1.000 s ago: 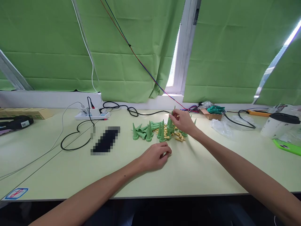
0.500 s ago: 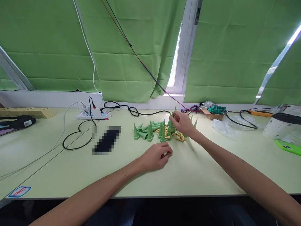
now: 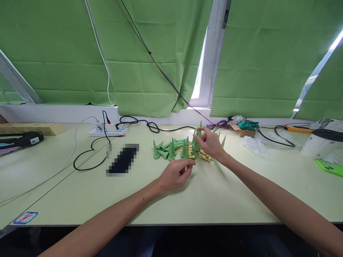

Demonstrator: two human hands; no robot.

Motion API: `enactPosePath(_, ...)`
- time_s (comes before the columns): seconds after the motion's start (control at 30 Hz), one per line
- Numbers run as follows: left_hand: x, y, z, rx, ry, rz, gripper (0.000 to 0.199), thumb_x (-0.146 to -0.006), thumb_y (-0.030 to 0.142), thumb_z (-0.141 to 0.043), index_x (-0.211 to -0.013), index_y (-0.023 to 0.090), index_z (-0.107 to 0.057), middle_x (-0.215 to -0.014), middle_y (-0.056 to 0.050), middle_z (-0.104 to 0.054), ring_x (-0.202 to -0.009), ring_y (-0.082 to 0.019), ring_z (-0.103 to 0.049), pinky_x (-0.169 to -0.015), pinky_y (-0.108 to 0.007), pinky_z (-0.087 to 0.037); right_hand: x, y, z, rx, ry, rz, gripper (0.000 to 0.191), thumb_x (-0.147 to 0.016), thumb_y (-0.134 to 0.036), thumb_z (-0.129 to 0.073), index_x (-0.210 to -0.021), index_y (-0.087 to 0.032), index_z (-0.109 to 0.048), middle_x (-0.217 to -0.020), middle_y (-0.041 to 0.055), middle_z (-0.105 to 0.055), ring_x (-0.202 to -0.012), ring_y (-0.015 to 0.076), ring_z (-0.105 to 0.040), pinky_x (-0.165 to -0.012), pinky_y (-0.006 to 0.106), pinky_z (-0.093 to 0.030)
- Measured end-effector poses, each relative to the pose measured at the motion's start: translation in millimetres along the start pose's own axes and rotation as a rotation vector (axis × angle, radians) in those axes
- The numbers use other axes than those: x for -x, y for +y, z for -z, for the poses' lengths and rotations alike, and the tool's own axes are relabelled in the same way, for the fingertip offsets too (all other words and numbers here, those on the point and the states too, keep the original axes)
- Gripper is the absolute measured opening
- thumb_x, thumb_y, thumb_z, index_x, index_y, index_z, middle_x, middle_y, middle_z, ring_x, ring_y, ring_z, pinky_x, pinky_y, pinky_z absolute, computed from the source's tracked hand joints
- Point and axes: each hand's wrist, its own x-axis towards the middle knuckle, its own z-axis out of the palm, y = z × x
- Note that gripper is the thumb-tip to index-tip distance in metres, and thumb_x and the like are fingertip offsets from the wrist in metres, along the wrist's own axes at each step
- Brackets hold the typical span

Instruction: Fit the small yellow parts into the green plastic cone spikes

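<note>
Several green plastic cones with round bases stand upright in a cluster, while other green cones lie on their sides among them. Small gold-coloured pieces are heaped between and beside the cones. My right hand hovers at the cluster's right side, thumb and index finger apart, with green cones just behind the fingertips. Part of the cluster is hidden by this hand. Resting on the table in front of the cones, my left hand has its fingers loosely extended and the thumb apart, with nothing seen in it.
A dark pixelated object lies to the left, near a white power strip and black cables. At the right are an open cardboard box, clear plastic bags, a white cup with black lid and a green phone case.
The thumb and index finger of my right hand have parted slightly. My left hand's curled fingers have straightened, and the hand has shifted slightly left. The view has moved a little.
</note>
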Motion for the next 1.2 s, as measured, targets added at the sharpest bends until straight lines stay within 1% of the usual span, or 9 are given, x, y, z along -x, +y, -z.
enactPosePath(0.1, -4, -3, 7.6, -0.093, 0.209, 0.006, 0.02, -0.09, 0.015, -0.047, -0.101, 0.019, -0.063, -0.071, 0.002, -0.063, -0.053, -0.009, -0.048, -0.052, -0.021, -0.041, 8, -5, 6, -0.015, 0.085, -0.01, 0.033, -0.093, -0.041, -0.053, -0.115, -0.017, -0.052, -0.05, -0.01, -0.045, -0.045, 0.0126, -0.044, -0.055, 0.024, -0.035)
enactPosePath(0.2, -13, -7, 22.3, -0.249, 0.474, 0.132, 0.015, -0.09, 0.02, -0.051, -0.101, 0.019, -0.06, -0.079, -0.001, -0.062, -0.06, -0.012, -0.052, -0.061, -0.026, -0.046, 17, 0, 12, 0.029, 0.172, 0.009, 0.02, -0.096, -0.039, -0.046, -0.098, -0.02, -0.053, -0.05, -0.0092, -0.041, -0.044, 0.0117, -0.039, -0.053, 0.024, -0.032)
enactPosePath(0.27, -19, -13, 33.0, -0.369, 0.643, 0.212, 0.015, -0.088, 0.022, -0.054, -0.102, 0.018, -0.057, -0.089, -0.006, -0.061, -0.071, -0.016, -0.055, -0.071, -0.032, -0.048, 26, 10, 16, 0.101, 0.188, 0.053, 0.022, -0.096, -0.037, -0.044, -0.084, -0.021, -0.051, -0.051, -0.0076, -0.04, -0.045, 0.0113, -0.036, -0.052, 0.024, -0.031)
enactPosePath(0.37, -24, -28, 43.0, -0.486, 0.757, 0.323, 0.026, -0.083, 0.02, -0.059, -0.107, 0.018, -0.052, -0.108, -0.011, -0.058, -0.099, -0.025, -0.053, -0.09, -0.04, -0.045, 39, 31, 18, 0.206, 0.153, 0.096, 0.024, -0.096, -0.035, -0.044, -0.079, -0.021, -0.052, -0.053, -0.0053, -0.042, -0.047, 0.0118, -0.038, -0.053, 0.024, -0.03)
enactPosePath(0.5, -21, -50, 41.8, -0.44, 0.724, 0.565, 0.034, -0.08, 0.019, -0.061, -0.112, 0.019, -0.049, -0.116, -0.012, -0.053, -0.11, -0.027, -0.048, -0.1, -0.046, -0.039, 48, 46, 19, 0.275, -0.024, 0.056, 0.026, -0.095, -0.033, -0.044, -0.074, -0.02, -0.053, -0.054, -0.0029, -0.048, -0.048, 0.0123, -0.042, -0.054, 0.025, -0.03)
enactPosePath(0.7, -16, -66, 35.9, -0.338, 0.59, 0.81, 0.023, -0.087, 0.027, -0.055, -0.108, 0.017, -0.058, -0.109, -0.012, -0.061, -0.108, -0.029, -0.053, -0.097, -0.044, -0.042, 48, 39, 16, 0.413, -0.27, -0.095, 0.025, -0.094, -0.027, -0.048, -0.073, -0.019, -0.06, -0.061, 0.0017, -0.062, -0.055, 0.0153, -0.053, -0.054, 0.025, -0.03)
enactPosePath(0.8, -16, -67, 36.7, -0.311, 0.542, 0.848, 0.022, -0.089, 0.027, -0.05, -0.099, 0.017, -0.066, -0.101, -0.012, -0.067, -0.099, -0.029, -0.058, -0.092, -0.042, -0.044, 49, 38, 14, 0.443, -0.338, -0.133, 0.022, -0.094, -0.025, -0.05, -0.08, -0.019, -0.065, -0.067, 0.0029, -0.066, -0.059, 0.0163, -0.057, -0.055, 0.025, -0.031)
enactPosePath(0.93, -18, -65, 37.3, -0.291, 0.522, 0.848, 0.035, -0.093, 0.036, -0.043, -0.091, 0.017, -0.073, -0.094, -0.013, -0.071, -0.091, -0.029, -0.062, -0.088, -0.041, -0.044, 50, 40, 13, 0.488, -0.366, -0.156, 0.015, -0.094, -0.027, -0.054, -0.092, -0.019, -0.067, -0.072, 0.0041, -0.069, -0.065, 0.0182, -0.06, -0.056, 0.025, -0.032)
enactPosePath(1.2, -20, -61, 34.8, -0.308, 0.563, 0.831, 0.042, -0.095, 0.04, -0.041, -0.081, 0.017, -0.074, -0.09, -0.012, -0.07, -0.083, -0.027, -0.061, -0.078, -0.038, -0.044, 51, 33, 11, 0.501, -0.455, -0.169, 0.014, -0.094, -0.029, -0.057, -0.1, -0.019, -0.065, -0.081, 0.0071, -0.072, -0.079, 0.0234, -0.065, -0.058, 0.027, -0.032)
